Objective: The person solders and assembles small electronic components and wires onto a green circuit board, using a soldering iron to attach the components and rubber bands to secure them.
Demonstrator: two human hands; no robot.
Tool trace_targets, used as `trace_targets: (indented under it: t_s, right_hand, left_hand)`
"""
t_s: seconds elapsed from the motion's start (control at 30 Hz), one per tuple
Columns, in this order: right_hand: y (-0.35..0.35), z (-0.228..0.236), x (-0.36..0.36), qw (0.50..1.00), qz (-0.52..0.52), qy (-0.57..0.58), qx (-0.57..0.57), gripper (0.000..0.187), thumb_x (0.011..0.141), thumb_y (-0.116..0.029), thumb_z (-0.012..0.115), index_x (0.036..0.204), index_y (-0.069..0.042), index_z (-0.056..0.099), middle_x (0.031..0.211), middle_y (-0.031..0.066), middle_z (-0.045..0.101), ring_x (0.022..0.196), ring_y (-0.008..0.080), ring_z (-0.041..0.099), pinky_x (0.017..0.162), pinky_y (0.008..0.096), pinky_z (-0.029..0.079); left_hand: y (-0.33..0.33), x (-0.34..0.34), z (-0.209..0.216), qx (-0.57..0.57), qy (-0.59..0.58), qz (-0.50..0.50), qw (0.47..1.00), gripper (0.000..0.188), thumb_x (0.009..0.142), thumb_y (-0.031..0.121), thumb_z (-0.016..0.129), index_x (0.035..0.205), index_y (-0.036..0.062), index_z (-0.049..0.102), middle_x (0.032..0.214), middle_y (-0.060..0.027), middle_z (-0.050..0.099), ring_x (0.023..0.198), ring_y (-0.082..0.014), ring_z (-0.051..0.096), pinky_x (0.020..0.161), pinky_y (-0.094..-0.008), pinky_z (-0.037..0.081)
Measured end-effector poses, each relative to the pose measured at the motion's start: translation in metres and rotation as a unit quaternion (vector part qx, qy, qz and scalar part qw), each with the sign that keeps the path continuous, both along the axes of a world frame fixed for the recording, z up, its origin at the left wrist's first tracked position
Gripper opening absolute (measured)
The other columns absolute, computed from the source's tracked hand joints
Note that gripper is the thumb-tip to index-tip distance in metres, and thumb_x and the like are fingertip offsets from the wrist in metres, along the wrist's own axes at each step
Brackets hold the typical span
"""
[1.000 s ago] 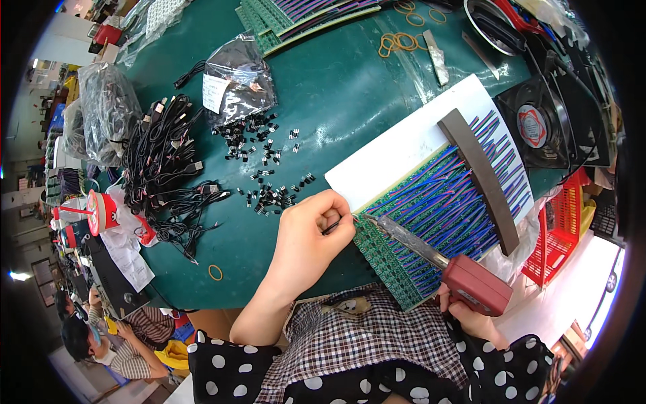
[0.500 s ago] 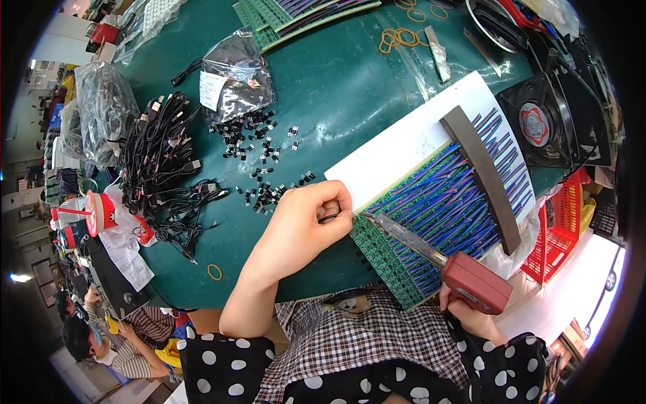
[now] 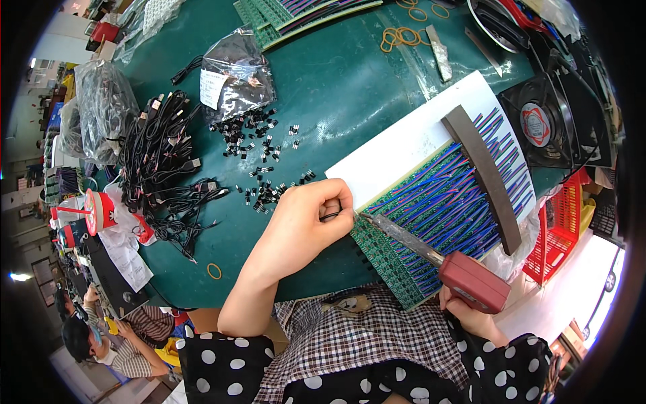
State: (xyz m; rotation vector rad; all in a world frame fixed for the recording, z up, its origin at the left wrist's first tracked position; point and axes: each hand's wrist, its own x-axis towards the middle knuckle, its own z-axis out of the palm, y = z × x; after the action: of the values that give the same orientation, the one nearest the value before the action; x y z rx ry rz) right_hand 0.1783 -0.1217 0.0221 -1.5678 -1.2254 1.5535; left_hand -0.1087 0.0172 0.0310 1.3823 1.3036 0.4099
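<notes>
My left hand (image 3: 303, 215) is closed at the left corner of a green circuit board panel (image 3: 390, 259), fingertips pinched. A bit of something thin and black shows inside its curled fingers; its kind is hidden. My right hand (image 3: 471, 316) grips a soldering gun (image 3: 474, 281) with a blocky dark red body. Its long grey shaft slants up left, and the tip ends beside my left fingertips at the board's corner. Rows of blue, red and dark wires (image 3: 437, 202) run across the panel. A dark curved bar (image 3: 486, 178) lies over them. Under the panel is a white board (image 3: 410, 141).
Loose small black connectors (image 3: 262, 192) lie left of the panel, below a plastic bag (image 3: 235, 74). Bundled black cables (image 3: 161, 148) fill the left side. A fan (image 3: 538, 124) stands at right, near a red basket (image 3: 555, 236). Other people (image 3: 111, 343) sit at lower left.
The soldering gun's body has shifted very slightly to the left. My left hand stays almost still at the board's corner.
</notes>
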Motion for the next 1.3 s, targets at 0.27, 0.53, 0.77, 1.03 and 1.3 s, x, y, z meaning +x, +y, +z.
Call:
trace_targets:
  t_s: [0.27,0.53,0.77,1.03,1.3]
  right_hand:
    - [0.004,0.003,0.0,0.993,-0.023,0.098,-0.059,0.055,0.067,-0.008,0.075,0.116,0.004,0.054,0.096,0.0106,0.066,0.082,0.0156,0.064,0.071,0.0257,0.052]
    - [0.008,0.004,0.001,0.986,-0.02,0.148,-0.078,0.064,0.071,-0.007,0.076,0.125,0.007,0.044,0.096,0.0118,0.064,0.083,0.0128,0.062,0.07,0.0231,0.052]
    - [0.004,0.008,0.0,0.962,-0.074,0.241,-0.103,0.068,0.073,0.0,0.073,0.13,0.003,0.036,0.099,0.0153,0.062,0.089,0.0159,0.06,0.073,0.0256,0.052]
    - [0.001,0.004,0.002,0.969,-0.049,0.236,-0.062,0.067,0.074,-0.001,0.072,0.13,0.003,0.035,0.1,0.0159,0.061,0.089,0.0162,0.059,0.073,0.0257,0.052]
    - [0.002,0.013,-0.007,0.979,-0.079,0.176,-0.061,0.045,0.074,-0.008,0.056,0.116,0.006,0.046,0.094,0.0139,0.06,0.059,0.0168,0.053,0.056,0.0266,0.045]
  left_hand:
    - [0.0,0.002,0.0,0.004,0.002,0.006,1.0,0.002,0.077,-0.002,0.057,0.077,-0.0009,0.055,0.06,0.0023,0.05,0.056,-0.0018,0.043,0.051,-0.0184,0.033]
    - [-0.001,0.002,0.001,-0.009,0.0,0.007,1.0,0.002,0.078,-0.002,0.057,0.077,-0.0013,0.055,0.061,0.0025,0.05,0.057,-0.0017,0.043,0.051,-0.0185,0.033]
    - [-0.003,0.0,0.003,0.047,0.029,-0.019,0.998,0.002,0.079,-0.001,0.057,0.078,-0.0021,0.056,0.064,0.0017,0.052,0.059,-0.0025,0.045,0.054,-0.0192,0.038]
    - [-0.03,0.01,0.01,0.034,0.075,0.061,0.995,0.008,0.077,0.004,0.064,0.081,-0.0014,0.059,0.068,-0.0043,0.055,0.062,-0.0101,0.052,0.057,-0.0246,0.043]
    - [-0.042,0.026,0.011,0.148,0.152,0.105,0.972,0.01,0.078,0.009,0.066,0.078,0.0039,0.057,0.065,-0.0038,0.053,0.052,-0.0143,0.051,0.05,-0.0287,0.04]
